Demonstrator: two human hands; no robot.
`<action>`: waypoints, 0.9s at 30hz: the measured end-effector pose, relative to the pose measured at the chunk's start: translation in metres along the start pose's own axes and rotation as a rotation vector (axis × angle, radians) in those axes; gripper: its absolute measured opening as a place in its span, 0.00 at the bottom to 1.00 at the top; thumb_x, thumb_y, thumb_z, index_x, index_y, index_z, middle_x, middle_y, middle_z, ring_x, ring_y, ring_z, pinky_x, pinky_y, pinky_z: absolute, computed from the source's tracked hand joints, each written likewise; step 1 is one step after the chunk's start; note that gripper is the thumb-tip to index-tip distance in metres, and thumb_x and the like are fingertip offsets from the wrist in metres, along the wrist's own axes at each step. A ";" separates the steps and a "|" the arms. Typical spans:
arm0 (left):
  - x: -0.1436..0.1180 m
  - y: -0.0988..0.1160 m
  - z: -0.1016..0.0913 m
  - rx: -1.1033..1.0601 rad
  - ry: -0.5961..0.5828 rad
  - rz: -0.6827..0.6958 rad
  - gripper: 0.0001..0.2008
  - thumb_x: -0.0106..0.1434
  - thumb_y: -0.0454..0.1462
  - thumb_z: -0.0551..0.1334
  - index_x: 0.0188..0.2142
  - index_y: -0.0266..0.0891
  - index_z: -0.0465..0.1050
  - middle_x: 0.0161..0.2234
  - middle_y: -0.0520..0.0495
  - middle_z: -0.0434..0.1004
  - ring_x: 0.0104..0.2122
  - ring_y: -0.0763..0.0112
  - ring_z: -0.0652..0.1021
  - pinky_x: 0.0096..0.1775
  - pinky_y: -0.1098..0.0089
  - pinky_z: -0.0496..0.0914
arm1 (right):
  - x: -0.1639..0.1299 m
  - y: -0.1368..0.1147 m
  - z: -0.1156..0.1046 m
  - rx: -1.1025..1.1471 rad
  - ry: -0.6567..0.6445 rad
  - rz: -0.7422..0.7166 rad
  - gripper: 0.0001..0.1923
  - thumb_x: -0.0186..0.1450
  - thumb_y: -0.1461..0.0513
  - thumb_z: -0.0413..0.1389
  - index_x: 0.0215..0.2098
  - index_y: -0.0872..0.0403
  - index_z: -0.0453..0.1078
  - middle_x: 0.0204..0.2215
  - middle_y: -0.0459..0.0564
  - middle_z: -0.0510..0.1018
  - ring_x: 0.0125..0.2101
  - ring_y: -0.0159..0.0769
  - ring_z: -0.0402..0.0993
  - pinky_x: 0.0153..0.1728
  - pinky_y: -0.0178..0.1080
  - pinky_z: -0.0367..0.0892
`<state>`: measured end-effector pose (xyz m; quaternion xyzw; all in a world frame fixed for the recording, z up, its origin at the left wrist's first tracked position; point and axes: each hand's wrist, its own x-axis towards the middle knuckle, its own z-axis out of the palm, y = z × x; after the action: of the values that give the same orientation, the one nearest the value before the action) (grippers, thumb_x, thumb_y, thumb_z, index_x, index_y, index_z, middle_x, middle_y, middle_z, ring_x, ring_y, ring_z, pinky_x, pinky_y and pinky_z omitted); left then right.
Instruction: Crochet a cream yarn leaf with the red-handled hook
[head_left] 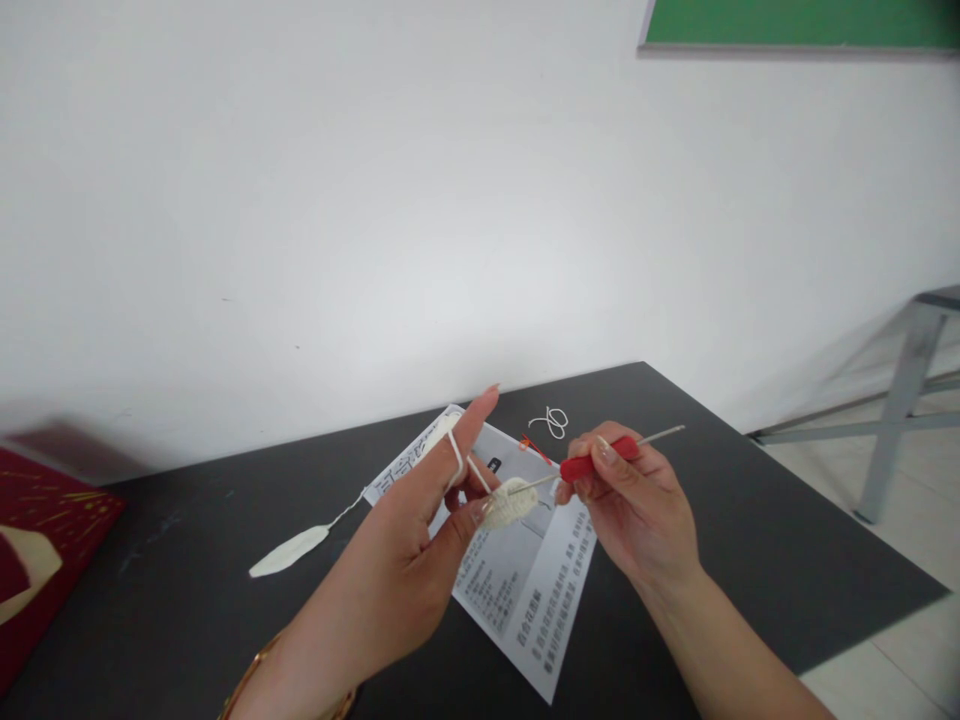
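My left hand [424, 530] pinches a small cream crochet piece [510, 503] between thumb and fingers. White yarn [457, 455] loops round its raised index finger and runs down to the piece. In my right hand [637, 500] is a crochet hook [600, 458] with a red grip and metal shafts at both ends. The hook's left shaft reaches the crochet piece; whether its tip is through a stitch I cannot tell. Beneath both hands lies a printed instruction sheet [525, 640]. A finished-looking cream leaf-shaped crochet piece [291, 552] with a yarn tail rests left of the sheet.
On the dark table [637, 650], a loose white yarn scrap [553, 422] and a small orange-red item [536, 448] lie behind my hands. A red box or bag [52, 560] occupies the left. The white wall [375, 200] borders the back; a grey metal frame [900, 410] stands at right.
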<state>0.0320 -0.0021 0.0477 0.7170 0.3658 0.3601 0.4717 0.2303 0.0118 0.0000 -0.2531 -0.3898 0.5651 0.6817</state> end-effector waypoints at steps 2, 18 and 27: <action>0.000 0.000 0.000 0.004 -0.002 -0.012 0.30 0.69 0.35 0.52 0.65 0.64 0.43 0.34 0.54 0.67 0.31 0.73 0.66 0.35 0.70 0.62 | -0.001 0.000 0.000 0.000 0.007 0.003 0.05 0.60 0.62 0.62 0.27 0.55 0.76 0.20 0.43 0.75 0.18 0.28 0.71 0.22 0.32 0.73; 0.008 -0.004 0.010 0.067 0.129 -0.030 0.33 0.66 0.39 0.57 0.67 0.53 0.44 0.32 0.53 0.69 0.31 0.70 0.68 0.37 0.66 0.65 | -0.003 0.008 0.004 0.078 0.053 0.170 0.08 0.58 0.59 0.64 0.27 0.57 0.75 0.16 0.43 0.75 0.15 0.26 0.71 0.20 0.28 0.72; 0.003 -0.005 0.020 0.428 0.365 0.141 0.31 0.64 0.33 0.57 0.64 0.54 0.51 0.37 0.49 0.73 0.35 0.66 0.74 0.41 0.64 0.66 | 0.000 0.013 0.006 0.207 0.104 0.308 0.09 0.56 0.59 0.66 0.26 0.57 0.74 0.15 0.41 0.73 0.13 0.23 0.66 0.18 0.28 0.73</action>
<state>0.0501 -0.0060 0.0372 0.7473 0.4614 0.4298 0.2097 0.2180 0.0142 -0.0073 -0.2672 -0.2506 0.6861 0.6285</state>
